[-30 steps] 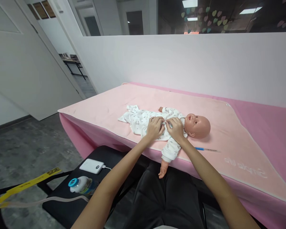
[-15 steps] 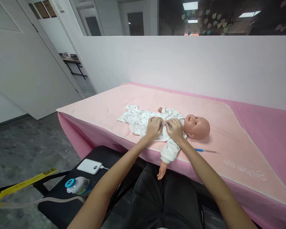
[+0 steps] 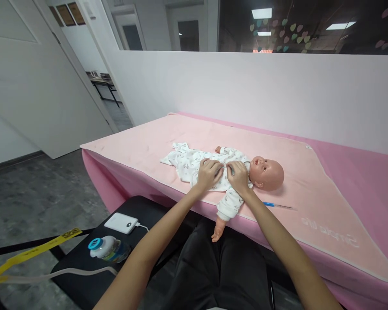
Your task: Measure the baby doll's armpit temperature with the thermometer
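Note:
A bald baby doll (image 3: 269, 173) lies on its back on the pink-covered table, its head to the right. It wears a white long-sleeved outfit (image 3: 189, 161) with small printed figures. My left hand (image 3: 210, 173) rests at the front of the outfit, fingers curled and pinched on the cloth. Close beside it, nearer the doll's neck, my right hand (image 3: 238, 175) is closed too, thumb and fingers together at the cloth. A small gap separates the two hands. What exactly lies between the fingertips is too small to make out. One doll arm (image 3: 219, 228) hangs over the table's near edge.
A thin stick with a blue end (image 3: 269, 204) lies right of my right forearm on the pink mat (image 3: 330, 211). To the left, a black chair (image 3: 80, 286) holds a white power bank (image 3: 121, 222) with a cable and a blue-capped bottle (image 3: 108, 249). A white wall stands behind.
My hands have drawn slightly apart at the outfit's front; before, their fingertips nearly met around a bit of white cloth. The doll has stayed in place, and the view has shifted a little.

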Motion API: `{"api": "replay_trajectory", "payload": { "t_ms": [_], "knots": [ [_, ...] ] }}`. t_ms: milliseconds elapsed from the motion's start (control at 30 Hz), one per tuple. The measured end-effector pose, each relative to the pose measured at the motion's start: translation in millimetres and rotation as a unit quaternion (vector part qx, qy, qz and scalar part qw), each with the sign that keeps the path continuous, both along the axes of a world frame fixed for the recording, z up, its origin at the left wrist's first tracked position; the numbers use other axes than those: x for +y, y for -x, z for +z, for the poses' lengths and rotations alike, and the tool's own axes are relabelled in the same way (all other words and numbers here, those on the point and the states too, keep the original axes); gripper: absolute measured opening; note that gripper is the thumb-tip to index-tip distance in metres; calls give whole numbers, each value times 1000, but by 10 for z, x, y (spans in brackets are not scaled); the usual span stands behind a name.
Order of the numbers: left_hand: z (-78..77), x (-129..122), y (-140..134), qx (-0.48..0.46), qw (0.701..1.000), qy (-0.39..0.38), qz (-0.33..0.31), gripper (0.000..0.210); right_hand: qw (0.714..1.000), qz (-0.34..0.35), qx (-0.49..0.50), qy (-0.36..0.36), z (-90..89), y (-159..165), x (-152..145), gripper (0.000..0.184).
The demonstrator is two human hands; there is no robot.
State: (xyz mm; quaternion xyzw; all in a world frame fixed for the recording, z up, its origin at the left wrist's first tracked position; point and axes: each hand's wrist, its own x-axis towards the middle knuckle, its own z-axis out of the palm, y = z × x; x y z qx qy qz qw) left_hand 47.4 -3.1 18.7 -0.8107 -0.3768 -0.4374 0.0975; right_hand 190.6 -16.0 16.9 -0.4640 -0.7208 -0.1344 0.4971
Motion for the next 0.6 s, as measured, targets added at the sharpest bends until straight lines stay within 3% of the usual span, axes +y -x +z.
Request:
{"api": "replay_trajectory", "payload": {
  "t_ms": [100,300,500,600],
  "knots": [
    [-5,-7,22,-24,999,21,11,16,1000,-3,4,-9,2,6,-4,15],
    [-39,-55,244,-209,969,110,76,35,1000,-18,8,-15,-11,3,-14,19],
    [-37,-106,312,-119,981,151,-2,31,995,4,-95,-35,37,42,-62,22],
    [-57,-96,279,-114,983,141,11,28,980,54,-183,-57,104,148,-30,17]
  ]
}}
